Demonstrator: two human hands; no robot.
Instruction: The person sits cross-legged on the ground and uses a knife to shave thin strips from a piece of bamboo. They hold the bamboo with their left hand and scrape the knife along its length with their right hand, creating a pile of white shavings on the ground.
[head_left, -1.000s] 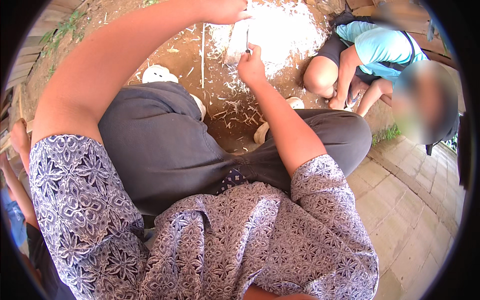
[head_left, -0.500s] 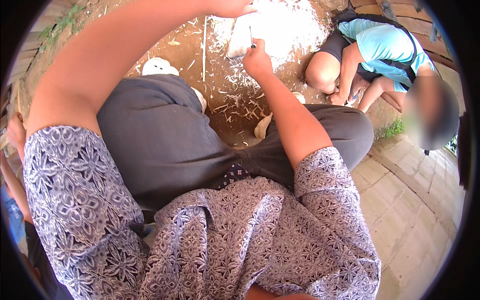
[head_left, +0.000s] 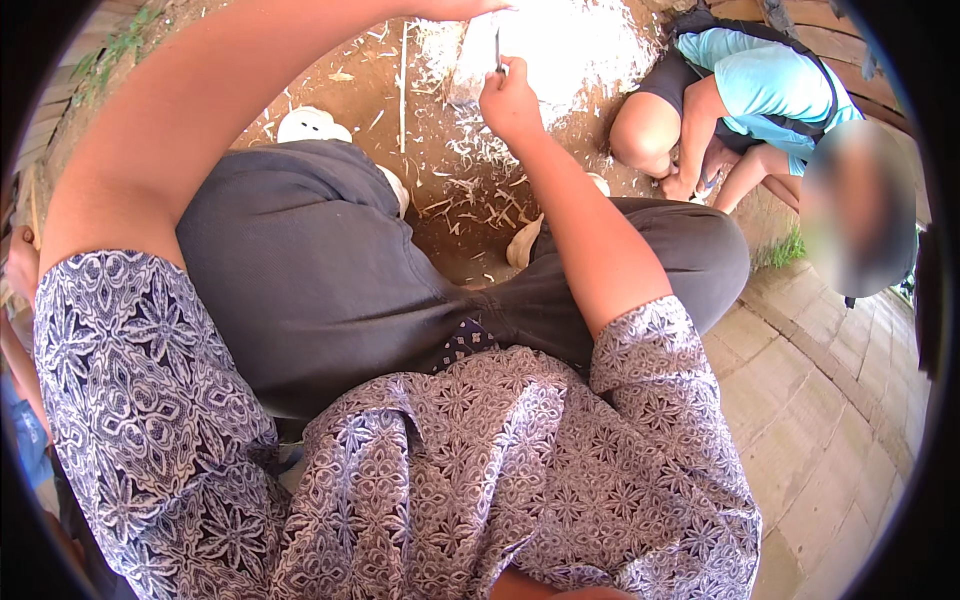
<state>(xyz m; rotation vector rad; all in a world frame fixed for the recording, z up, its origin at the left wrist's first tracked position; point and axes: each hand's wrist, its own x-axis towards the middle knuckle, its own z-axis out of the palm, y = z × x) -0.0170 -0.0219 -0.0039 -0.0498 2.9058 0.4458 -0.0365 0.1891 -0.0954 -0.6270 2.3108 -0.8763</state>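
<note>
My right hand [head_left: 512,103] is closed around a small knife [head_left: 498,48], whose thin blade points away from me. Its handle is mostly hidden in my fist. Just beyond lies a pale flat block [head_left: 466,76], its far part lost in sunlight glare. My left hand [head_left: 462,9] reaches to the top edge of the view, left of the knife. Its fingers are cut off or washed out there, so what they hold does not show. Pale shavings [head_left: 480,148] lie scattered over the ground below the block.
A person in a light blue shirt [head_left: 775,85] crouches at the right, hands near the ground. A thin pale stick [head_left: 404,90] lies on the brown soil. Paving [head_left: 800,400] runs along the right. Part of another person's arm [head_left: 22,265] shows at the far left.
Both my hands sit slightly farther up and left in the view, the left more cut off by the top edge. The knife stays in my right hand.
</note>
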